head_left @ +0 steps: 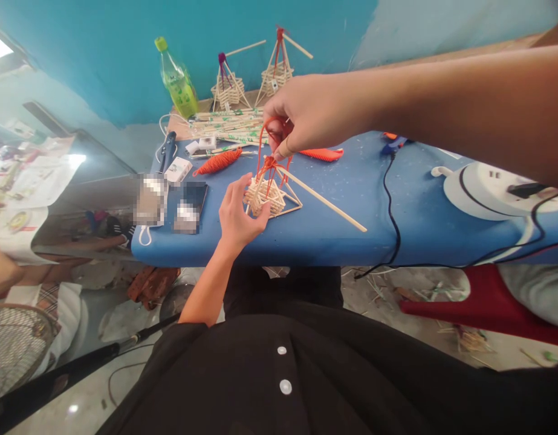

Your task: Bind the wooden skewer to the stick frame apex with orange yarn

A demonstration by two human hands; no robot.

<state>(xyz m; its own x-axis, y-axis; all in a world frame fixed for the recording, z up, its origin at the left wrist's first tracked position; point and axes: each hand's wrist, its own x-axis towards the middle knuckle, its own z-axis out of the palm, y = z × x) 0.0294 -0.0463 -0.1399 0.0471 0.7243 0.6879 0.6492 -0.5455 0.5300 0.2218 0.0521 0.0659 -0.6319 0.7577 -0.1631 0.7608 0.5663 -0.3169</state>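
A small frame built of thin wooden sticks (268,196) sits on the blue table (342,211), with orange cord (266,158) tied at its top. My left hand (237,214) steadies the near left side of the stick frame, fingers curled against it. My right hand (301,115) reaches in from the right above the frame and pinches a loop of the orange cord. A long wooden stick (326,202) runs from the frame out to the right.
Two finished stick frames (228,87) (276,72), a green bottle (176,78), a pile of sticks (224,124) and orange cord bundles (217,162) (321,154) lie at the back. A white power strip (491,190) with black cables is on the right. A red stool (478,302) and a fan (16,344) stand below.
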